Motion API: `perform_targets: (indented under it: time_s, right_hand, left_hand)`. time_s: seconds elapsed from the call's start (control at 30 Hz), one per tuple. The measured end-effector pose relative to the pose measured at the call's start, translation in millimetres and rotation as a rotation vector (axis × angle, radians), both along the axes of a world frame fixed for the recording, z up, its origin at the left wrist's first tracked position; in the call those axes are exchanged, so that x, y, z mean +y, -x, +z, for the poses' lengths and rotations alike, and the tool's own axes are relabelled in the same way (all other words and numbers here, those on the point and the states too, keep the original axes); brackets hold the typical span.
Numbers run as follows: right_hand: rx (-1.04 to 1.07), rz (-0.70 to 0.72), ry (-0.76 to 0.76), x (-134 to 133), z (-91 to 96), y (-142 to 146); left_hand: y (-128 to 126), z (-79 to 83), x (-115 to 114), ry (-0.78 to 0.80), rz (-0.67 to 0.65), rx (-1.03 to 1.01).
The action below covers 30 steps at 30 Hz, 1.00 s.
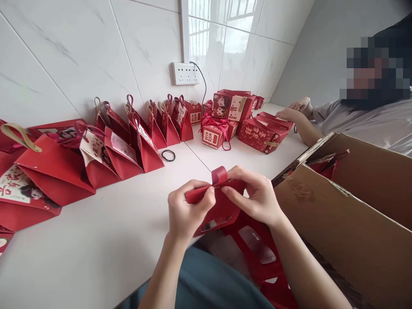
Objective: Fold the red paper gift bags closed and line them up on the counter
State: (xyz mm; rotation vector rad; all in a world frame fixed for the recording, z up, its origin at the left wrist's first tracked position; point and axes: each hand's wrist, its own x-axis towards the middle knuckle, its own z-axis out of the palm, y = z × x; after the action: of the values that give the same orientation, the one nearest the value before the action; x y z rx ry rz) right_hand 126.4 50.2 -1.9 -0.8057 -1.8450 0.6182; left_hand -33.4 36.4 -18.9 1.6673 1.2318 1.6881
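A red paper gift box [222, 210] with a ribbon loop [219, 175] standing up from its top edge is between my two hands, over the near edge of the table. My left hand [189, 206] pinches the top edge left of the loop, thumb in front and fingers behind. On the other side of the loop, my right hand [254, 195] grips the same edge, its thumb pressed near the middle. The lower part of the box has a curved cut-out. What lies behind the box is hidden.
Red gift boxes [151, 150] with ribbon loops line the left side of the white table [128, 223]. Other red boxes [231, 107] are stacked by the wall. A black ring [168, 155] lies mid-table. At right stand an open cardboard box [341, 210] and a person [363, 120].
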Motion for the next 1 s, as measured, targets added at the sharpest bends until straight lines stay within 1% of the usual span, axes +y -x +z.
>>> perform_targets:
  time_s: [0.07, 0.2, 0.3, 0.37, 0.43, 0.53, 0.6, 0.73, 0.93, 1.0]
  right_hand:
    - [-0.019, -0.027, -0.041, 0, -3.0, 1]
    - [0.023, -0.071, -0.075, 0, -9.6, 8]
    - [0.050, -0.130, -0.075, -1, -12.5, 12]
    - [0.054, -0.143, -0.067, -2, -12.8, 13]
    - [0.047, -0.139, -0.060, -2, -12.1, 14]
    - [0.047, -0.135, -0.068, -2, -10.9, 14]
    - [0.058, -0.141, -0.082, -1, -10.8, 14]
    - [0.059, -0.150, -0.102, 1, -12.1, 15]
    - [0.058, -0.187, -0.204, 1, -16.9, 17]
    - [0.067, -0.189, -0.214, 1, -18.3, 17]
  left_hand:
    - [0, -0.1, 0, -0.012, 0.002, 0.006]
    - [1, -0.5, 0, 0.005, -0.016, 0.008]
    - [6, 3.5, -1, 0.057, -0.113, 0.020]
    - [10, 9.0, -2, 0.090, -0.208, 0.046]
    - [12, 15.2, -2, 0.079, -0.250, 0.099]
    - [12, 21.2, -1, -0.038, -0.176, 0.187]
    - [10, 21.7, 1, -0.093, -0.133, 0.219]
    - [7, 17.7, 3, -0.116, -0.110, 0.247]
    - [3, 11.8, 5, -0.231, 0.007, 0.285]
    - [1, 11.0, 5, -0.263, 0.030, 0.295]
